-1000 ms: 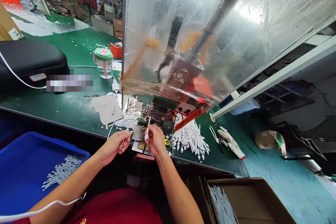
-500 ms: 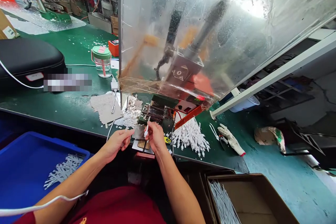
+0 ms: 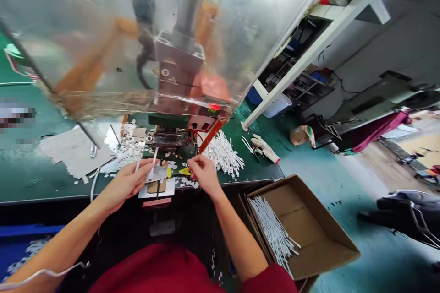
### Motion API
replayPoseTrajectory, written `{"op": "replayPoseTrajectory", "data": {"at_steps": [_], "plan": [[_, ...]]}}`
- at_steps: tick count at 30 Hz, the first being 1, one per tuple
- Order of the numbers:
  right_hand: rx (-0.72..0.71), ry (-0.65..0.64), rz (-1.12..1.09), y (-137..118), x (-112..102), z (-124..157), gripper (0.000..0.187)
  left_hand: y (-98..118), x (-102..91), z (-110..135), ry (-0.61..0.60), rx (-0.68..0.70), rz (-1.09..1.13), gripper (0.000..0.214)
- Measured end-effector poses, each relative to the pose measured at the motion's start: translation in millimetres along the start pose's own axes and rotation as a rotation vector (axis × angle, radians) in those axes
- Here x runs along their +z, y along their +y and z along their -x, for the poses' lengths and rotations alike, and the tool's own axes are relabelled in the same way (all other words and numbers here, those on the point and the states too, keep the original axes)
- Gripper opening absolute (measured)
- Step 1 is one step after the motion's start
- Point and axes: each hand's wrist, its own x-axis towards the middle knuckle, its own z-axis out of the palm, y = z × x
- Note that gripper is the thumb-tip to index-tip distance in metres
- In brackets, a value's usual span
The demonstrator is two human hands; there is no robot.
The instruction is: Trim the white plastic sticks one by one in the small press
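Note:
My left hand (image 3: 125, 184) is raised over a small metal die plate with a brown insert (image 3: 156, 190), and a thin white strip (image 3: 138, 161) stands up between its fingers. A grey metal shim (image 3: 157, 174) lies just past the fingertips. My right hand (image 3: 204, 174) pinches the tip of a yellow-handled tool (image 3: 179, 171) that reaches across towards my left hand. Behind both hands sits a small press with a green base (image 3: 165, 121), partly hidden behind a clear plastic sheet (image 3: 103, 32). White scraps (image 3: 123, 153) are scattered beside it.
A heap of white strips (image 3: 223, 155) lies on the green bench (image 3: 254, 169) right of the press. A cardboard box of white strips (image 3: 275, 233) stands below the bench edge, with a white glove (image 3: 264, 148) on the bench and a blue bin (image 3: 30, 233) at lower left.
My view has swung, moving the press left and bringing the box fully in. My right hand now pinches the yellow tool instead of a white strip.

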Motion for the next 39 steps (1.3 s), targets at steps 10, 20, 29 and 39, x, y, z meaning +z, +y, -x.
{"op": "replayPoseTrajectory", "data": {"at_steps": [10,20,29,39], "plan": [[0.012,0.333,1.071,13.4,-149.2,-90.6,0.013,-2.7,9.8,-13.7,0.106,0.007,-0.078,0.048],[0.085,0.343,0.666,4.5,-162.2,-96.3,0.003,0.0,16.4,-21.4,0.136,0.016,-0.003,0.051],[0.106,0.14,-0.325,-9.4,-95.8,-4.7,0.033,-9.4,-0.9,14.8,0.041,0.037,0.307,0.034],[0.129,-0.23,-0.442,-3.4,72.5,14.9,0.038,-17.5,-28.8,17.0,-0.072,-0.017,0.774,0.014]]}}
